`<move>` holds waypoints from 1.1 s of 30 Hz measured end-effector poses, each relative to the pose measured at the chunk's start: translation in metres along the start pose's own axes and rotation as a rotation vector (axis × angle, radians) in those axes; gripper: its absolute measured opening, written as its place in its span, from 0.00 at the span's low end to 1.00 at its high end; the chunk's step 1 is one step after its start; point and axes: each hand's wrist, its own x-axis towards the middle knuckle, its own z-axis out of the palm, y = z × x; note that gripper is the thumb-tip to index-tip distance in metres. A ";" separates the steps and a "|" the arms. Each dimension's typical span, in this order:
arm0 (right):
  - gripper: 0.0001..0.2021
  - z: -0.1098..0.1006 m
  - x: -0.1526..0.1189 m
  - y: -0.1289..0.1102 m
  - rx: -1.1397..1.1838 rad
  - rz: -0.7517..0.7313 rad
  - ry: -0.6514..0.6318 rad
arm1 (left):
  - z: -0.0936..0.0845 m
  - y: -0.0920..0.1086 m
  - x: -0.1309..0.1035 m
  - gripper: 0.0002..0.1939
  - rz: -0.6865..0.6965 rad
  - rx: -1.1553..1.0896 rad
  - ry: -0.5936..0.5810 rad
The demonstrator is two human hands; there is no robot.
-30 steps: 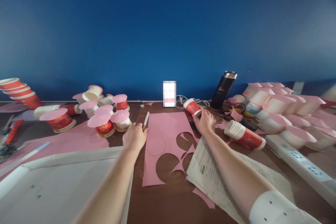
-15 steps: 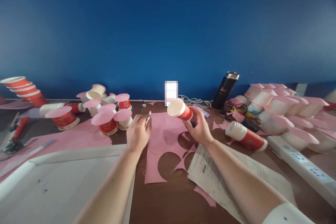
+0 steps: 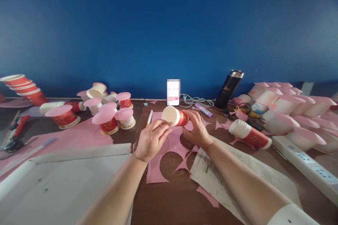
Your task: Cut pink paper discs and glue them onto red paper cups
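Cup (image 3: pixel 182 117) tilted in right hand (image 3: pixel 198 130), pale mouth facing left; base hidden by fingers. Right grip partly closed round red wall. Left hand (image 3: pixel 153 139) bent in at lower rim, thumb and fingertips gathered; cannot tell whether gripping. Phone (image 3: pixel 173 93) behind grip, screen pixelated. Nested cups (image 3: pixel 250 135) lying right of grip, inner ones mostly hidden. White tray (image 3: pixel 79 186) nearer viewer, cut off at frame.
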 end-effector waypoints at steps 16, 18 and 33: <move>0.33 0.013 -0.003 -0.002 -0.055 0.074 -0.021 | 0.016 0.014 0.000 0.06 0.142 -0.207 0.007; 0.30 0.015 -0.003 -0.001 -0.069 0.075 -0.022 | 0.014 0.017 0.000 0.05 0.128 -0.221 0.023; 0.34 0.013 -0.003 -0.002 -0.095 0.117 -0.150 | 0.011 0.012 -0.002 0.09 -0.175 -0.283 -0.026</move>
